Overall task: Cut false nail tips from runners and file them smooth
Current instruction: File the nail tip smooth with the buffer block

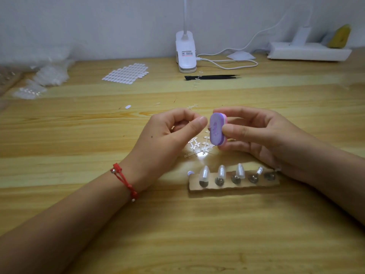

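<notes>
Your right grip pinches the purple file block. Your left grip, just beside it, curls its fingertips together; contents cannot be told. Clear runners lie beneath both.

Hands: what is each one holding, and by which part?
The right hand holds a purple filing block, thumb on its purple face, fingers behind. The left hand pinches thumb to forefinger; anything between them is hidden.

A matt purple-and-pink foam file block hangs above glossy clear plastic runners on the smooth, light-grained wooden table.
</notes>
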The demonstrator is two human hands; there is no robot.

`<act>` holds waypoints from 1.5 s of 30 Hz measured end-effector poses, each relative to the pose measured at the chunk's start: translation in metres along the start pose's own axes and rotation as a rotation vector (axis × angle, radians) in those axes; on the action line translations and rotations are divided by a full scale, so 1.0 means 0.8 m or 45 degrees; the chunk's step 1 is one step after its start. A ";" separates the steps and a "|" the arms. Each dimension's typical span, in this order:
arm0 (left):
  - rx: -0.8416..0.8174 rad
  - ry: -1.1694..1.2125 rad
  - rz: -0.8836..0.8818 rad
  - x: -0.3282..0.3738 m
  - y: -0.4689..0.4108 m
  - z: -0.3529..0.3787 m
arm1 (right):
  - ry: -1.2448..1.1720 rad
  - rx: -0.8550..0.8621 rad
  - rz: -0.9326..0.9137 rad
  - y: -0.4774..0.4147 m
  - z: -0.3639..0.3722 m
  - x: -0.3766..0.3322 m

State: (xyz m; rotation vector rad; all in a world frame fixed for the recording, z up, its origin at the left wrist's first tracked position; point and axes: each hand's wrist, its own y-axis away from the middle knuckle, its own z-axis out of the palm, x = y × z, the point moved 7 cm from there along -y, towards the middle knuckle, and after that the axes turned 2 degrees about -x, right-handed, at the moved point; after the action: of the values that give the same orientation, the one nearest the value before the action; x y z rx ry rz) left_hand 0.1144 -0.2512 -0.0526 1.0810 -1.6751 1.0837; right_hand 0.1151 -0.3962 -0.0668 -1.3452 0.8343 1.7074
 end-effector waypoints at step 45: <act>-0.029 -0.049 0.004 0.004 0.003 0.006 | -0.055 0.081 -0.027 -0.003 -0.008 0.001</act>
State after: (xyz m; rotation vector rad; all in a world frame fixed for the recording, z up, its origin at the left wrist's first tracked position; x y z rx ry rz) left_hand 0.1108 -0.2556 -0.0511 1.0914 -1.7162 1.0490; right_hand 0.1198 -0.4008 -0.0690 -1.2656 0.8403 1.6743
